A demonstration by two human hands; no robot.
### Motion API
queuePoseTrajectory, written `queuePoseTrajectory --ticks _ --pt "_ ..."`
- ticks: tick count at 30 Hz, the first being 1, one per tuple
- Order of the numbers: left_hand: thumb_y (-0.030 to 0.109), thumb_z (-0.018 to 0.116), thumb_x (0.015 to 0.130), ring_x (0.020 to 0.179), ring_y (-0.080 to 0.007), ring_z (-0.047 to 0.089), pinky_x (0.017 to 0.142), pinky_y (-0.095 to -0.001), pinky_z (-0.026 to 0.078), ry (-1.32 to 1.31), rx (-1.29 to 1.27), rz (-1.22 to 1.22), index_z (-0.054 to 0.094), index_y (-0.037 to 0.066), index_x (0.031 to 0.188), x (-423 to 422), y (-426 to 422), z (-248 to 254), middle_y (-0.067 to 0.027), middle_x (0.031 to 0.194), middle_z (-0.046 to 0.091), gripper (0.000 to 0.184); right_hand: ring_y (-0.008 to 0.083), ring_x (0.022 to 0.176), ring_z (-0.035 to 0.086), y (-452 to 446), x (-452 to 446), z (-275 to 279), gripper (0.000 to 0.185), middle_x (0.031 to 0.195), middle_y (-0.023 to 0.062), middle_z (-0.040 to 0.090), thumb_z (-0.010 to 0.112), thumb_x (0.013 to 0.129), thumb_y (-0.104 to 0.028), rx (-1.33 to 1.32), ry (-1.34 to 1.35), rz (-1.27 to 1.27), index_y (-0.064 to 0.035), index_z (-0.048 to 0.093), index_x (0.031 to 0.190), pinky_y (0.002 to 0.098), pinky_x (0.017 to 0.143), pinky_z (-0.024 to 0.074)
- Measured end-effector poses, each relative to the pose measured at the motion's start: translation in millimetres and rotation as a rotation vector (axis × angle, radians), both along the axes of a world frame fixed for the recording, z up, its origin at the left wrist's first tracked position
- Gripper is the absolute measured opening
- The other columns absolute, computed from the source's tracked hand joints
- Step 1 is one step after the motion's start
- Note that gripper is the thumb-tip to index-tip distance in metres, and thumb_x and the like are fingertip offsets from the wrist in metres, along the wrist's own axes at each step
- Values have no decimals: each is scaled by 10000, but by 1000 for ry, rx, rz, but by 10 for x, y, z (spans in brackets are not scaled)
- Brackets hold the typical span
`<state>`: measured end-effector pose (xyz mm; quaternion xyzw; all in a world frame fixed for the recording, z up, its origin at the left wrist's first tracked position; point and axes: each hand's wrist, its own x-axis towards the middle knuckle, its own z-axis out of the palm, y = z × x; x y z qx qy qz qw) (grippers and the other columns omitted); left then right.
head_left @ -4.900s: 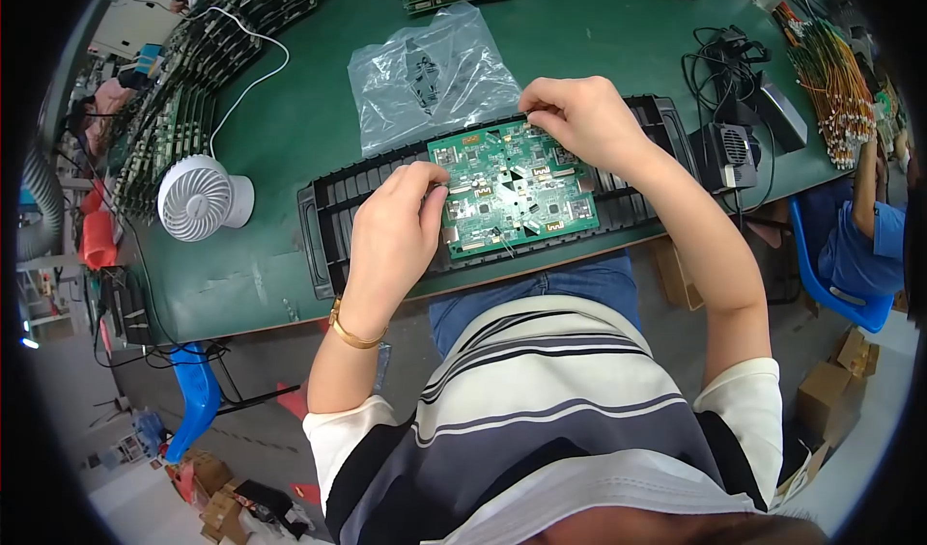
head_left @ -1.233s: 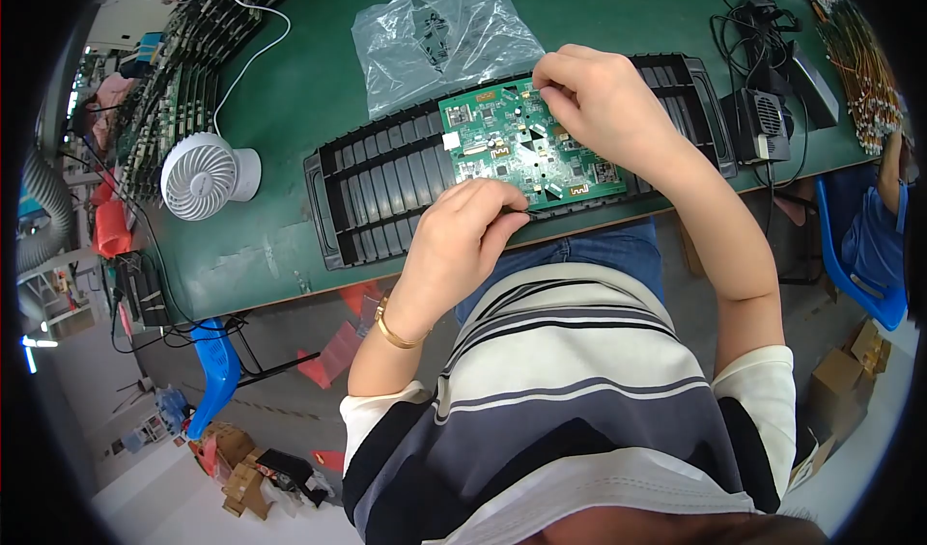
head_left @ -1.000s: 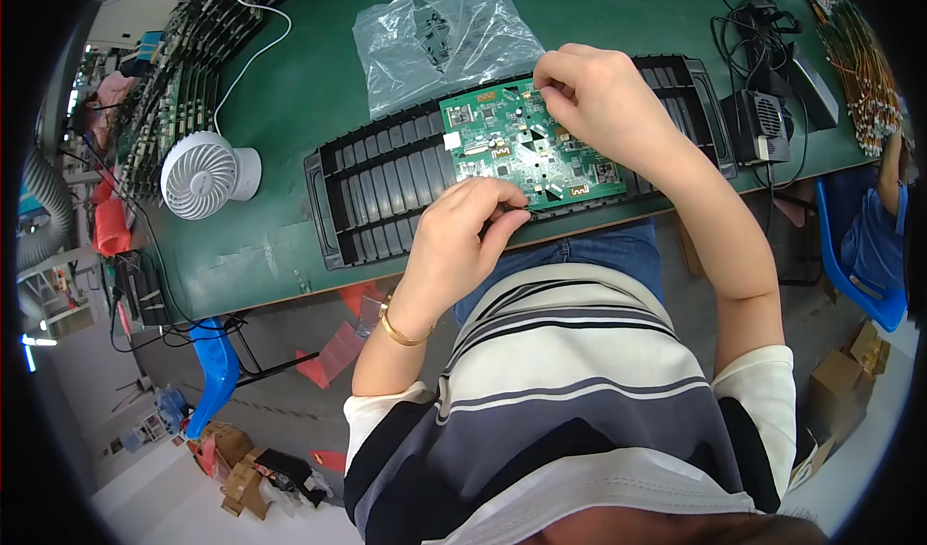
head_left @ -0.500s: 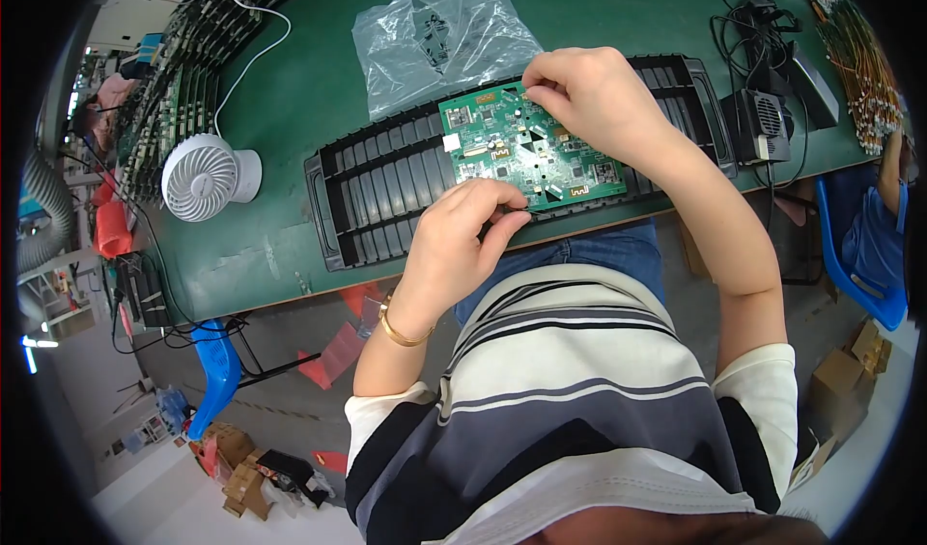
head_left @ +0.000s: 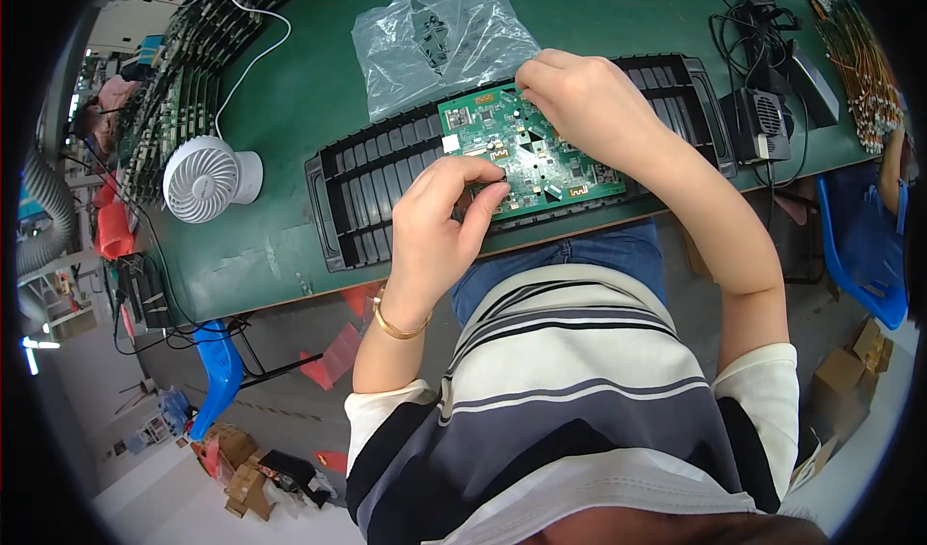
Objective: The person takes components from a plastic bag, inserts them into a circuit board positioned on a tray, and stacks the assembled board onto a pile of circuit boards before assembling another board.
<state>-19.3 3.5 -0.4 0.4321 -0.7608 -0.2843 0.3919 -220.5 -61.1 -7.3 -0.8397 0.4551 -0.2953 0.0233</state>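
Note:
A green circuit board (head_left: 541,167) with many small components and a few black pieces lies across a black ribbed tray (head_left: 372,197). My left hand (head_left: 439,217) is over the board's left lower part, thumb and index finger closed near a tiny dark piece that I cannot make out. At the board's upper edge, the fingers of my right hand (head_left: 594,101) are pressed together; whatever is between them is hidden. Behind the tray, a clear plastic bag (head_left: 439,38) holds small black parts.
A white fan (head_left: 201,180) stands left of the tray. Rows of circuit boards (head_left: 183,101) curve along the far left. Black adapters (head_left: 758,125) and cables sit to the right, near a bundle of wires (head_left: 855,62). A blue chair (head_left: 855,255) is at right.
My left hand has moved left and slightly up, from the board's lower middle edge toward its left part. My right hand has shifted slightly left, its fingers now turned further down.

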Motion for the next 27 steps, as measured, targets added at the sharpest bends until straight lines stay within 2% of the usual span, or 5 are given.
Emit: queuePoseTrajectory --ticks 7,18,22,25,27 --pt "-36 690 758 737 -167 568 662 -263 467 -28 -37 5 639 39 909 13 -34 -33 -29 872 662 176 308 619 625 30 21 45 95 720 115 617 590 741 -40 -41 80 28 -23 573 833 377 579 510" --pt "-22 684 760 775 -177 585 741 -287 477 -109 -27 79 641 49 911 65 -150 15 -16 874 667 172 315 617 626 -11 15 77 63 724 134 630 626 720 -56 10 102 96 3 609 735 385 588 518" --pt "-12 680 765 770 -178 589 736 -289 476 -132 -57 74 635 43 912 76 -198 30 -16 862 666 163 286 682 604 -58 32 334 113 777 87 601 688 733 -90 279 261 94 -14 605 745 379 650 497" --pt "-13 675 768 754 -177 590 722 -286 478 -132 -25 75 631 40 915 39 -275 64 -20 851 664 162 319 722 620 -339 225 280 98 849 111 622 679 744 -80 97 82 125 0 637 782 391 698 520" --pt "-13 669 770 739 -175 591 707 -284 479 -134 7 74 628 36 918 9 -337 94 -24 839 662 162 333 763 639 -634 504 229 65 893 124 633 638 755 -49 251 164 66 8 635 785 399 717 528"
